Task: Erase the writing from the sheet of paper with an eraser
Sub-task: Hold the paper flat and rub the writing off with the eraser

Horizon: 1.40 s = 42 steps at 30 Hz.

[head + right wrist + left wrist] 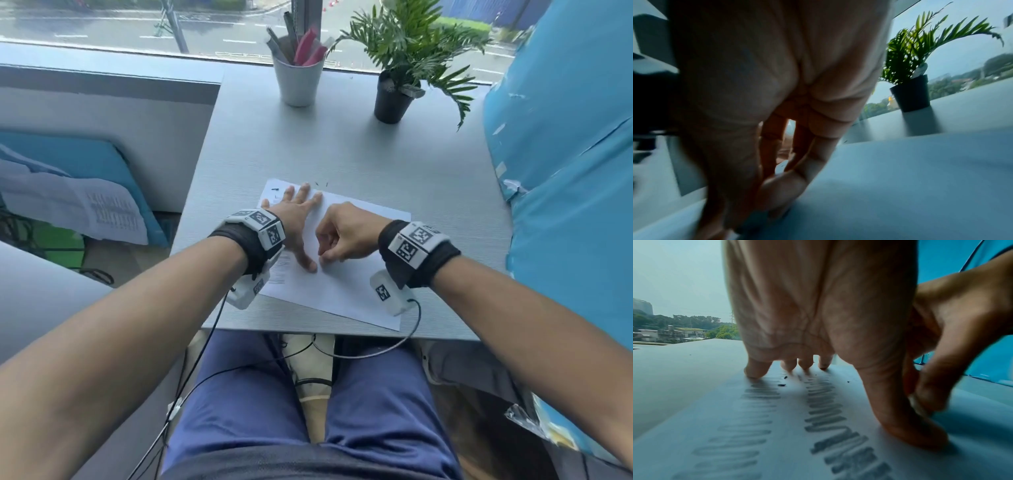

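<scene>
a person's knees in blue trousers (239, 394) sit under the near edge of a pale grey, fine-grained worktop (428, 164). on it a white sheet of paper (342, 291) lies flat and slightly askew. the left hand (294, 219) is spread, fingers straight, palm and thumb pressed down to pin the sheet. just beside its thumb the right hand (337, 236) is curled, fingertips pinched on a small pale eraser (917, 404) that meets the paper; the eraser is mostly hidden and blurred, so its shape is hard to make out.

the step in hand looks like the rubbing itself, well short of finished: the left wrist view shows two columns of soft grey pencil writing (826, 404) running under the left palm, the left column fainter, with dark crumbs (781, 384) scattered near the fingertips. the next move seems to call for short firm strokes worked toward the remaining lines, with the holding hand shifted off the writing yet kept close, since thin paper may crease or tear under drag.

further back stand a white tapered cup (297, 80) of pens and rulers and a leafy green plant (411, 44) in a matt black pot (391, 99), near the window.
</scene>
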### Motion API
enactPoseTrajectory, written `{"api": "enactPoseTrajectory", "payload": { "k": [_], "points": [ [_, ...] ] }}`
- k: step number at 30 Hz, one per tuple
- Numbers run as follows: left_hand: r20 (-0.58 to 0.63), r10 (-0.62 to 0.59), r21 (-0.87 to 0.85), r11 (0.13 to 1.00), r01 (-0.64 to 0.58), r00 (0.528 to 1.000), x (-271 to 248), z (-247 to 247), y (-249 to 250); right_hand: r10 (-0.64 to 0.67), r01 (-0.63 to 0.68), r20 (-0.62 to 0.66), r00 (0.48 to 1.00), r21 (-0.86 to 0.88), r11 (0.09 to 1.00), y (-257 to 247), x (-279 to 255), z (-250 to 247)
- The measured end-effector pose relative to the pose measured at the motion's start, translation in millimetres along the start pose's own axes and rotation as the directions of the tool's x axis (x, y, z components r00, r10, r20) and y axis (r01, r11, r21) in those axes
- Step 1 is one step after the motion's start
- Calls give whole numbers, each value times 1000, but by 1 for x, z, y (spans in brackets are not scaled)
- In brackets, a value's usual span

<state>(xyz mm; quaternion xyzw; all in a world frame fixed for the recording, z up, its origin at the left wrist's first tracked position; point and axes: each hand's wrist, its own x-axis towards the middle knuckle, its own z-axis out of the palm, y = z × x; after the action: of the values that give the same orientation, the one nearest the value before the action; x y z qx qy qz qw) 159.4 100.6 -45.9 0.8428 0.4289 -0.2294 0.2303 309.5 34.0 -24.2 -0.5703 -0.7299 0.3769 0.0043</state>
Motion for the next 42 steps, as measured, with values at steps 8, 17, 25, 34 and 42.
{"api": "enactPoseTrajectory", "payload": {
  "k": [8, 17, 25, 34, 42],
  "points": [
    [27, 6, 19, 1000, -7, 1000, -5, -6, 5, 104, -112, -442, 891, 8, 994, 28, 37, -31],
    [37, -18, 41, 999, 16, 999, -3, -5, 7, 10, -9, -73, 997, 15, 1000, 11, 4, -9],
    [40, -37, 36, 999, 36, 999, -4, -7, 9, 127, -122, -362, 924, 37, 992, 31, 35, -38],
    [23, -41, 28, 999, 40, 999, -5, -4, 10, 55, -52, -100, 993, 35, 998, 21, 12, -24],
    [38, -51, 49, 998, 49, 998, -7, -7, 13, 135, -118, -373, 918, 67, 991, 27, 24, -21]
  ]
}}
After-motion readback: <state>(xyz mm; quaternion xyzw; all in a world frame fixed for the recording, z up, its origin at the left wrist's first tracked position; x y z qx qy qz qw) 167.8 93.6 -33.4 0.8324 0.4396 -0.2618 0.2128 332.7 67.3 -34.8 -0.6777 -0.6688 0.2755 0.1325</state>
